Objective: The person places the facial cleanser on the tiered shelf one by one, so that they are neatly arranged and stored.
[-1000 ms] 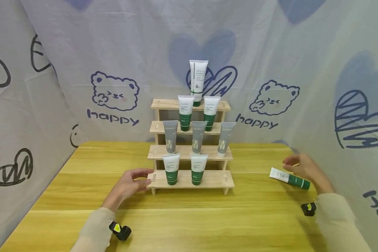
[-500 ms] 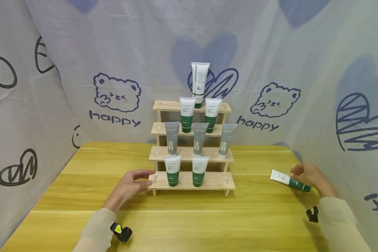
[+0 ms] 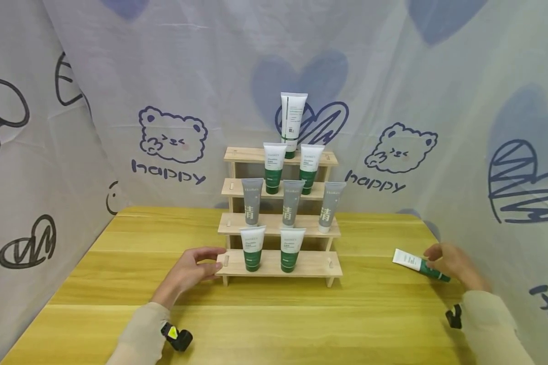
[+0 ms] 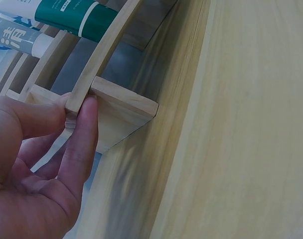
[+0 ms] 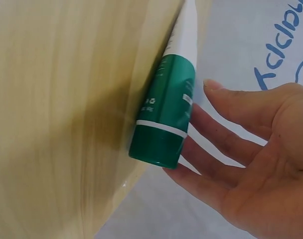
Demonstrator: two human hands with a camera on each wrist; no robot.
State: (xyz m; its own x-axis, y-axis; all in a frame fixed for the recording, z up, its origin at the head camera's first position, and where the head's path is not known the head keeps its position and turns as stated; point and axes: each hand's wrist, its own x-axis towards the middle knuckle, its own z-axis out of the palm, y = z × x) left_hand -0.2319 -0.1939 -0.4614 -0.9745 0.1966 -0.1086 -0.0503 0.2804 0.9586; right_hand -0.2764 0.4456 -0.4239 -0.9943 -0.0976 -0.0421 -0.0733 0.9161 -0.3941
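Note:
On the left, my left hand (image 3: 189,268) pinches the end of the lowest step of a wooden tiered stand (image 3: 274,258); the left wrist view shows thumb and fingertips on either side of the board (image 4: 84,87). A white and green squeeze tube (image 3: 408,259) lies on its side at the right of the table. Over its green cap end is my right hand (image 3: 452,263). In the right wrist view the fingers reach behind the green tube (image 5: 164,99), while the thumb stands apart from it. Whether the fingers touch it is hard to tell.
The stand's steps carry several upright tubes: a tall white tube (image 3: 293,119) on top, white-green tubes (image 3: 274,167) below, grey tubes (image 3: 252,200), then more white-green tubes (image 3: 252,248). A printed cloth (image 3: 237,76) hangs behind and beside the wooden table (image 3: 274,319).
My right hand has come down and slightly right, closer over the lying tube. My left hand stays on the stand. The whole head view has shifted a little.

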